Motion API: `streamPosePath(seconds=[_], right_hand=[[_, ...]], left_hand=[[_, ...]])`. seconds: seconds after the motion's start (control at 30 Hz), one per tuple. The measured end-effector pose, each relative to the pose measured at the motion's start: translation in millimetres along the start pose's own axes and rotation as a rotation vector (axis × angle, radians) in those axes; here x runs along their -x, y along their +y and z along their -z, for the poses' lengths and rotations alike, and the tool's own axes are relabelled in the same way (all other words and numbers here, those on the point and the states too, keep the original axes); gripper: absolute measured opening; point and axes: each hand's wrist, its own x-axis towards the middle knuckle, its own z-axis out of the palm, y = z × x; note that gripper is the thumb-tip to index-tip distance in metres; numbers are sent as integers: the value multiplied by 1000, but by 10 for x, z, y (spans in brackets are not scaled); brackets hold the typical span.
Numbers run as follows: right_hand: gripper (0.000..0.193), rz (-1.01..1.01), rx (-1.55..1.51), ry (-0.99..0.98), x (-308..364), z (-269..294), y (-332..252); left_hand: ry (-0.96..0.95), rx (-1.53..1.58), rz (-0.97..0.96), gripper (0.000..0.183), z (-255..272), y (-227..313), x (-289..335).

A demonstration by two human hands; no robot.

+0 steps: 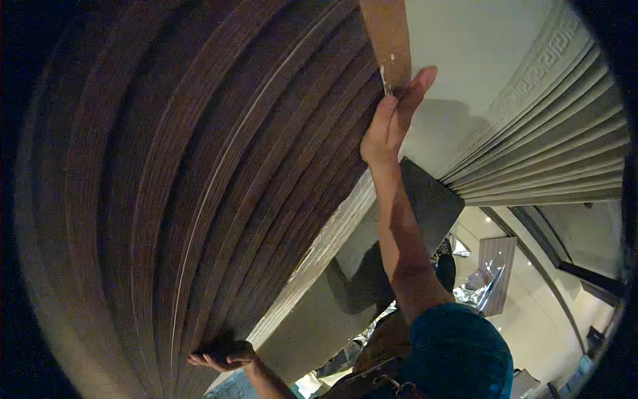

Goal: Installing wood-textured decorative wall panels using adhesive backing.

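Observation:
A large dark brown ribbed panel (219,153) fills the left side, its ribs running lengthwise and its pale, rough edge facing me. High up along that edge, my right hand (391,126) is on the panel, thumb and fingers to either side of the lower end of a flat brown strip (389,40). White smears mark the strip. Down at the lower left my left hand (229,354) is turned palm up, its bent fingers holding the panel's ribbed face near the edge.
A pale wall (465,60) with a raised key-pattern border (545,56) and fluted lower part (551,159) stands at the right. Beside my right forearm is a dark grey block-like surface (428,199). A ribbed board (502,272) with shiny crumpled wrapping (475,286) lies on the light floor (541,292).

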Motion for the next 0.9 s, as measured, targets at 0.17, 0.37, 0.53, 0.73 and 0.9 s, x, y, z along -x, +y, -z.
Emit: streamPosePath(seconds=[0.17,0.37,0.53,0.73,0.9], right_hand=[[60,386,247,-29,63,166,182],[50,409,197,-261,530,292,-11],[59,462,203,-488,559,365,198],[75,435,225,-550,659,458,874],[63,451,168,-740,380,683,816]], left_hand=[[-73,-27,18,49,10,317,-107],[-291,734,-15,47,-317,1136,-576],[-773,933,-127,44,-1303,1640,-1050],[-845,1138,-43,55,-2068,2221,-1064],[-882,1230,97,60,-2161,2307,-893]])
